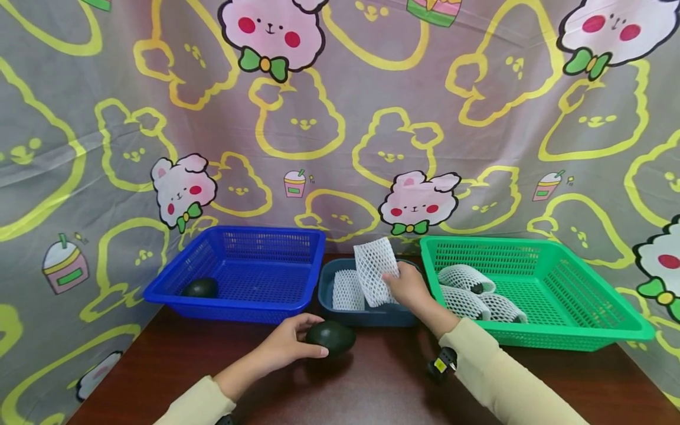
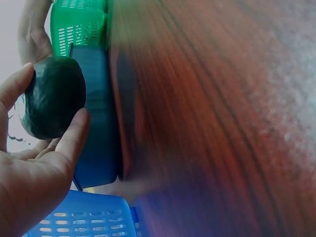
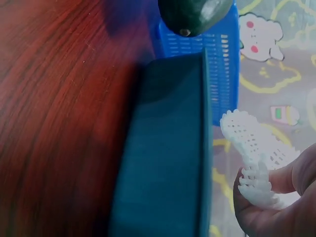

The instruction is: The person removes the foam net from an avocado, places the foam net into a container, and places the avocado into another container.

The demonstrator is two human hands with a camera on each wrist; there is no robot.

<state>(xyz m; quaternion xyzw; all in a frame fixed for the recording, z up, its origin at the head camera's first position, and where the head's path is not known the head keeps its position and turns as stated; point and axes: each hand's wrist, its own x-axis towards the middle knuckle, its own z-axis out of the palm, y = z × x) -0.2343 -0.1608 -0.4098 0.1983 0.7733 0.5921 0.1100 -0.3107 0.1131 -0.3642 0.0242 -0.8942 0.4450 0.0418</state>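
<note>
Grasping a dark green fruit [image 1: 332,338] at 6 o'clock, head view: left hand [image 1: 287,345], thumb on near side, fingers round the back. Fruit looks lifted just off the table [image 1: 372,383]. Held by one end, likely so the other end is left bare. Right hand [image 1: 410,288] pinches a white foam net [image 1: 376,268] by its side at 5 o'clock, over the blue-grey tub [image 1: 366,319]; another net [image 1: 347,290] sits in the tub. Blue basket [image 1: 228,310], 8 o'clock: one bare fruit [image 1: 200,288]. Green basket [image 1: 574,336], 4 o'clock: three netted fruits [image 1: 464,276]. Bare and netted sit apart, presumably to avoid mix-ups; tub between them puts nets in easy reach, I'd say. Backdrop cloth [image 1: 340,106] has rabbit and cup prints; no brand or lettering I can read.

Left wrist view: fruit at 9 o'clock, digits on two sides of it, palm toward 8. Probably a light cradle for a smooth skin. Tub behind it, blue basket at 7, green at 11. No labels.

Right wrist view: net at 4 o'clock, edge nipped between thumb and fingers, which likely stops it flopping. Fruit at 1, not touching net. Tub is blurred, so can't vouch for markings on it.
</note>
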